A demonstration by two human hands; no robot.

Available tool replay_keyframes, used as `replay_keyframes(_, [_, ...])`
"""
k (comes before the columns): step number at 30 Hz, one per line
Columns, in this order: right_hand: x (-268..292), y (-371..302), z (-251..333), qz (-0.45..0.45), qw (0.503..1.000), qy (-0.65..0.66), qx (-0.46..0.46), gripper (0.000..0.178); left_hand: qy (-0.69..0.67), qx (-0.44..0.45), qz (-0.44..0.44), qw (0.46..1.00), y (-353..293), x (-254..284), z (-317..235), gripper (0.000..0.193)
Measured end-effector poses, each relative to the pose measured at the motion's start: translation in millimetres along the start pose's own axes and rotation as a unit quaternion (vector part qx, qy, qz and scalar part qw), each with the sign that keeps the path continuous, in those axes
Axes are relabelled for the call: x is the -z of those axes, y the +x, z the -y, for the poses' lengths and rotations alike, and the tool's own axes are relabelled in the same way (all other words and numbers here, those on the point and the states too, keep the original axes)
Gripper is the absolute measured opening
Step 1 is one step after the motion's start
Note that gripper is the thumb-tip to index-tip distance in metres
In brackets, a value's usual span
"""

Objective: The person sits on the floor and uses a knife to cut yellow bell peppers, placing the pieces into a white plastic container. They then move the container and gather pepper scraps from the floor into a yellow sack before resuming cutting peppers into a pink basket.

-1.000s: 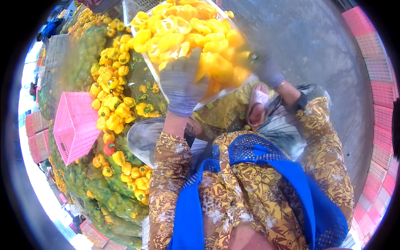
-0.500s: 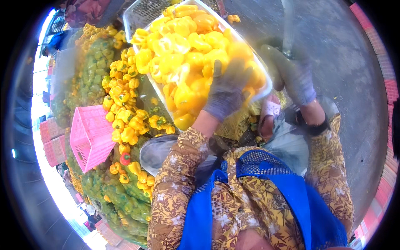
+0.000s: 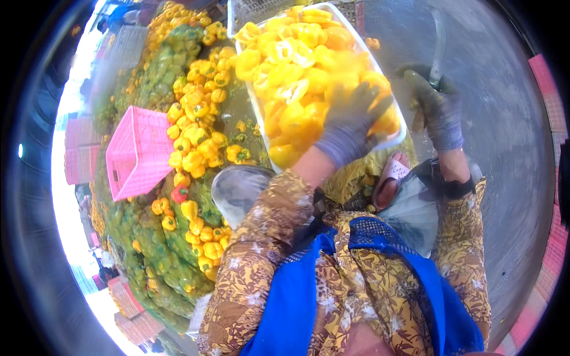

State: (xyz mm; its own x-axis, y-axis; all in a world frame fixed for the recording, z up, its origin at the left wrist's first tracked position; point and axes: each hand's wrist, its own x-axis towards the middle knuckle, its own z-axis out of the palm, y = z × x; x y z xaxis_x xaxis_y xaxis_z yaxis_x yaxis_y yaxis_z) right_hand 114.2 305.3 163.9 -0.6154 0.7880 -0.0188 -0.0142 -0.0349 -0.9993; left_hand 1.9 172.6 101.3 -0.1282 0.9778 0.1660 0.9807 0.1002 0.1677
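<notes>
My left hand [image 3: 355, 121], in a grey glove, lies over the near right part of a white crate [image 3: 399, 134] heaped with yellow bell peppers [image 3: 297, 107]. Its fingers look spread on the peppers, partly smeared by motion; no pepper is clearly gripped. Off the crate's right side, my gloved right hand [image 3: 436, 110] is closed around a knife [image 3: 440, 44]. The knife's long, pale, slightly curved blade points away from me, and its handle is hidden in the fist.
Loose yellow peppers [image 3: 199, 113] form a pile left of the crate, with one red pepper [image 3: 179, 193] among them. A pink basket [image 3: 139, 154] lies tipped beside a green-netted heap [image 3: 148, 267]. Wet grey floor [image 3: 499, 178] stretches to the right. A sandalled foot [image 3: 392, 172] shows below the crate.
The whole view has shifted, so the crate and pile appear further right. My left hand has moved slightly nearer the crate's right edge. The knife stays in my right hand, its blade tilted differently.
</notes>
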Motion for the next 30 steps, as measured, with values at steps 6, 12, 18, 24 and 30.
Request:
replay_keyframes(6, [-14.6, 20.6, -41.4, 0.091, 0.985, -0.128, 0.073, 0.020, 0.021, 0.064, -0.186, 0.980, -80.8, 103.7, 86.6, 0.044])
replay_keyframes(12, [-53.6, 21.7, -95.2, 0.175, 0.871, -0.395, 0.234, 0.033, -0.289, 0.427, -0.256, 0.818, -287.6, 126.5, 175.0, 0.037])
replay_keyframes(18, [-36.1, 28.7, -85.7, 0.217, 0.902, -0.365, 0.075, 0.040, -0.094, 0.630, -0.016, 0.770, -478.2, -62.2, 156.1, 0.043])
replay_keyframes(24, [-79.1, -9.2, -18.3, 0.128, 0.890, -0.438, 0.003, 0.036, -0.170, 0.633, 0.216, 0.724, -493.2, -138.3, 72.1, 0.058])
replay_keyframes(30, [-135.5, -40.4, -19.3, 0.150, 0.892, -0.425, 0.039, 0.033, -0.061, 0.681, 0.112, 0.721, -450.1, -140.1, 94.4, 0.067])
